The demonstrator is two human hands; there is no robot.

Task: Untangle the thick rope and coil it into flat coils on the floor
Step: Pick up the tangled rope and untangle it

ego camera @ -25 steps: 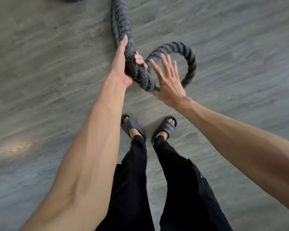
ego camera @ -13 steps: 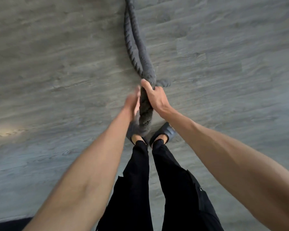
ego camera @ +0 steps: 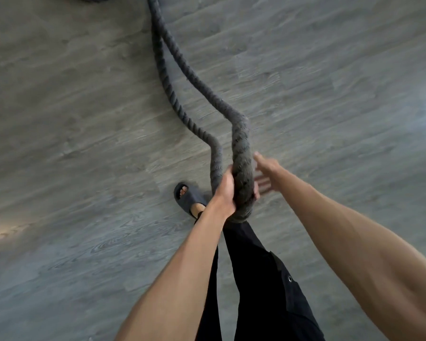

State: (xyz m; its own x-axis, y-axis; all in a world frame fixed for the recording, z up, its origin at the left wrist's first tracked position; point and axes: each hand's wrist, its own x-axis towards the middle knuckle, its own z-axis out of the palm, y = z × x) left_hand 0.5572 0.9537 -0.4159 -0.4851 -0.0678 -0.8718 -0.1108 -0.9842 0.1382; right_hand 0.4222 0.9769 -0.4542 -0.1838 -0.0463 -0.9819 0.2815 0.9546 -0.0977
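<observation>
Overhead, then, item by item: thick dark rope (ego camera: 241, 166), twisted strands, doubled into a bend; two lengths run from the top edge of the view across the floor (ego camera: 84, 119), lying close together far away and spreading apart nearer the person, then rising off the boards to the bend. Left hand (ego camera: 225, 190): arm stretched forward and down, wrist straight, fingers wrapped around the bend from the left side, clenched on the rope, with fingertips just showing at the rope's right side. Right hand (ego camera: 266, 173): arm also extended, palm open, fingers spread and blurred, just beside the right length of the bend; whether it touches the rope cannot be told, and it grips nothing. Bottom of the bend hangs just above the trousers (ego camera: 263, 279), black, both legs visible below the arms. Sandal (ego camera: 188, 196): dark, open-toed, on the left foot, planted on the floor just left of the held bend. Floor: grey wood-grain planks, a pale patch of light at the left edge. More dark rope shows at the top edge, too cropped to describe.
</observation>
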